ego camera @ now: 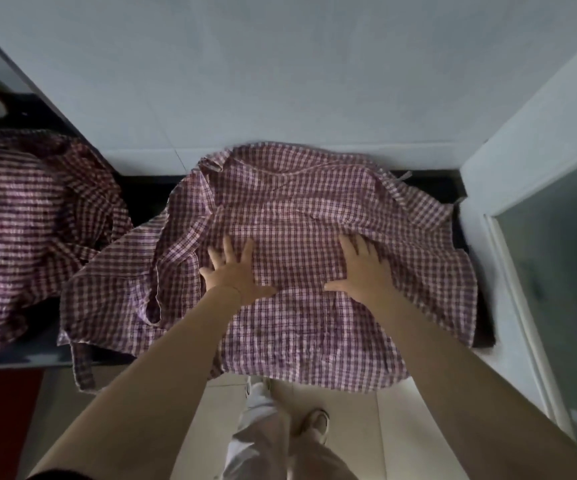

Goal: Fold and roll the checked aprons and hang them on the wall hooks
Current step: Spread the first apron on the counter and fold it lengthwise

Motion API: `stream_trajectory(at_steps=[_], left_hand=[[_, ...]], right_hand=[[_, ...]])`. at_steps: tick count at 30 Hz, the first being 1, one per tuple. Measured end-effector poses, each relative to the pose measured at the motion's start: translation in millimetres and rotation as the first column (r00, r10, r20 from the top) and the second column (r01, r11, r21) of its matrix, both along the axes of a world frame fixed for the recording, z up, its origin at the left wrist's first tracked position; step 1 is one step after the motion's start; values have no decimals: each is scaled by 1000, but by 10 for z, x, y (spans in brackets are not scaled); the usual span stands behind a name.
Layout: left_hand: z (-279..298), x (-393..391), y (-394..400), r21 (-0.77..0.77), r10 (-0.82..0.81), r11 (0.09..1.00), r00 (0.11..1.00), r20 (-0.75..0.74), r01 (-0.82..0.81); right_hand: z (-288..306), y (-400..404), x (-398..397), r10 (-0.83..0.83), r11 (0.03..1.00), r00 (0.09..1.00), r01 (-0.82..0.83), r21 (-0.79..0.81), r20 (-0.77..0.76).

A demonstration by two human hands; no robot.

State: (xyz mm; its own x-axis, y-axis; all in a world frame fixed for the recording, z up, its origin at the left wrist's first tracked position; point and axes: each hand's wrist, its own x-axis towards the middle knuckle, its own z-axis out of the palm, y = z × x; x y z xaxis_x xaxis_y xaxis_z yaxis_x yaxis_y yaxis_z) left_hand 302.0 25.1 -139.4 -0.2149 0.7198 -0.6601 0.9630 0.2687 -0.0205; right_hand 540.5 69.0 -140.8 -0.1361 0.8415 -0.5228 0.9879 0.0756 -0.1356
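Both hands, left hand [233, 275] and right hand [363, 271], press flat with spread fingers on the checked apron [300, 327], smoothing it across the desk [141, 199]. No fold or roll looks made yet. A second apron [20, 209] lies crumpled to the left, and I see no wall hooks.

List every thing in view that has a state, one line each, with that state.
Spread apron: unfolded, lying flat on the dark counter, near edge hanging over the front.
Second apron: crumpled in a heap at the left.
Apron strap: dangling off the counter edge.
Left hand: open, fingers spread, pressing the spread apron.
Right hand: open, flat on the same apron.
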Motion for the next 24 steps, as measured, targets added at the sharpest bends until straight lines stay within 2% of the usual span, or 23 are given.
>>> stream_trajectory(at_steps=[3,4,6,8,13,18,21,24], left_hand=[[38,-123,39,18,68,998,998,-2,-67],[41,-139,40,52,76,996,997,3,-76],[50,-94,-5,203,29,979,1000,4,-30],[57,48,-102,334,-32,942,999,3,29],[31,296,-293,194,1,981,993,118,-24],[39,339,-435,122,-26,992,993,118,12],[49,357,-487,86,-16,996,991,136,4],[68,337,-517,114,14,993,983,184,-36]], right_hand=[[37,-75,-88,34,963,999,-39,266,24],[63,-116,-120,68,952,997,-75,295,34],[78,-204,-153,129,964,991,-135,230,42],[57,-273,-104,142,985,988,-148,93,66],[73,-322,132,61,998,998,-61,17,24],[123,-535,208,80,997,996,-80,-9,49],[137,-618,258,103,995,993,-103,-6,54],[158,-600,331,69,996,997,-70,-57,-33]])
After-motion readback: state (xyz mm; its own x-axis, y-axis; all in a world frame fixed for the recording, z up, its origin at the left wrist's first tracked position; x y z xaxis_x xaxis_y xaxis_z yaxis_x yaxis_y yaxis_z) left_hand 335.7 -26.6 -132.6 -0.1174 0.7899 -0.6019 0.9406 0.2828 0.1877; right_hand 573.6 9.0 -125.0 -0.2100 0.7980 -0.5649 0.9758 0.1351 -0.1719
